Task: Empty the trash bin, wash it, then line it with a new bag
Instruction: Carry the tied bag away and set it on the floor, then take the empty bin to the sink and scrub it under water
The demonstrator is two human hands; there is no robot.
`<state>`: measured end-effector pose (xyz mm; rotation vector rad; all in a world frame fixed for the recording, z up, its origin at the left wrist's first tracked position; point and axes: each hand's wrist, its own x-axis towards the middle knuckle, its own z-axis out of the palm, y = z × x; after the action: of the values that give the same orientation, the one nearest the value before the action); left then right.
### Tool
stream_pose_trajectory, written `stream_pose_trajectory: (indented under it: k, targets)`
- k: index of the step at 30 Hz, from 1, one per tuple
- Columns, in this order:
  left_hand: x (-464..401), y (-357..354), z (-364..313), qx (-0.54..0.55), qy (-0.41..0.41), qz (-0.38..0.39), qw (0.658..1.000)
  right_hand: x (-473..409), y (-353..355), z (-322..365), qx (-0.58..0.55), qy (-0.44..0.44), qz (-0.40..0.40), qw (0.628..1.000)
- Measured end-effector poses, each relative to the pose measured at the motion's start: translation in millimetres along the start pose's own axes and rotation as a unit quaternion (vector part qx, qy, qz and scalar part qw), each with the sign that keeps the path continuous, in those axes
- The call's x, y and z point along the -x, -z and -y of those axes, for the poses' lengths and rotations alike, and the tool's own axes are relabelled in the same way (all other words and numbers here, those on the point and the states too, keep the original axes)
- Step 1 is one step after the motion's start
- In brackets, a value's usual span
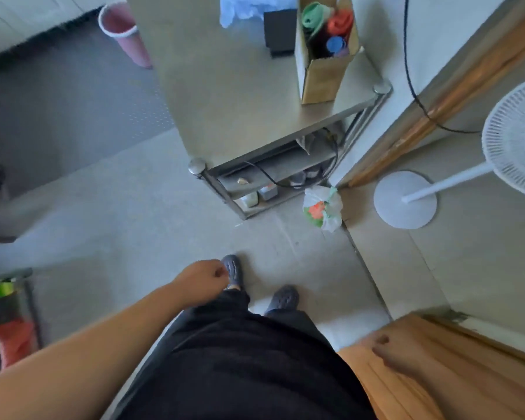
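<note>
Both hands are hanging loosely curled, holding nothing: left hand (202, 281) at center bottom, right hand (397, 354) lower right. Pink plastic trash bin (125, 33) is sitting upper left, tied white plastic bag (323, 209) mid-frame.

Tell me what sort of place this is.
Probably a room in a home, perhaps a kitchen or utility corner. A metal table carries a cardboard box of rolled bags, a pink trash bin and a tied trash bag sit on the tiled floor, and a white standing fan is beside the doorway.
</note>
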<state>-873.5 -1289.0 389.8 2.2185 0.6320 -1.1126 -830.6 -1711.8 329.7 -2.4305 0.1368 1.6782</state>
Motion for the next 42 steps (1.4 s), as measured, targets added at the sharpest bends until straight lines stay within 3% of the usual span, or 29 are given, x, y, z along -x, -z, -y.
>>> stream_pose_trajectory:
  k: [4,9,19,24,28,31,35,42]
  targets:
    - [35,-25,46,0.067,0.033,0.008,0.997,-2,32,45,0.095,0.019,-0.023,0.995]
    - [66,-39,119,0.158,0.13,-0.026,0.979,-6,46,169,0.151,0.108,-0.072,0.98]
    - [105,-29,291,0.308,0.235,-0.046,0.921,16,-35,425,0.153,0.226,-0.027,0.962]
    - [94,18,387,0.318,0.247,-0.038,0.915,15,-62,511,0.161,0.225,-0.038,0.96]
    - [78,78,448,0.327,0.252,-0.073,0.908,14,-70,546,0.152,0.204,-0.046,0.966]
    - [61,126,477,0.365,0.262,-0.119,0.885,11,-71,555,0.181,0.174,-0.048,0.967]
    - [31,181,492,0.396,0.265,-0.156,0.865,-8,-64,560,0.215,0.146,-0.034,0.965]
    - [-21,272,463,0.398,0.224,-0.095,0.884,-58,-19,643,0.23,0.101,-0.004,0.968]
